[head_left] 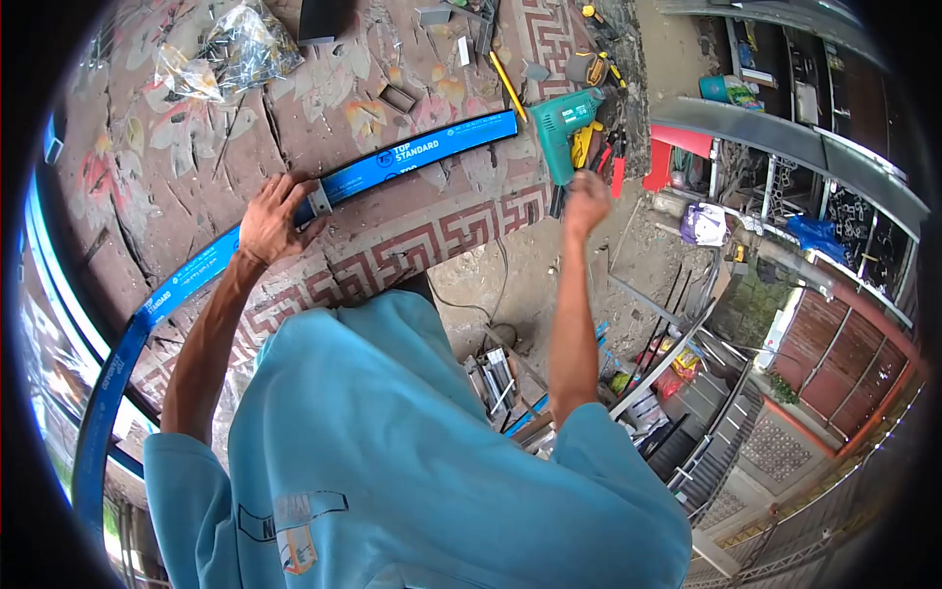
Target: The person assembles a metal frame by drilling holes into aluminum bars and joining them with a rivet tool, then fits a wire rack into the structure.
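A long metal profile (417,152) in blue "Top Standard" film runs across the table and down past the left edge. My left hand (272,221) is closed over it, with fingers on the far side and thumb on the near side. By those fingertips a small silvery metal piece (320,197) sits across the profile. My right hand (586,203) is closed just below the handle of a green power drill (567,128) lying at the table's right end. What is inside that fist is hidden. A yellow pencil-like stick (508,86) lies between profile and drill.
Yellow and red-handled tools (613,152) lie around the drill. A clear plastic bag of small parts (245,54) and a short rectangular offcut (396,98) are on the patterned tabletop (343,59). Metal lengths and scrap (496,378) stand below the table; racks (785,177) are at right.
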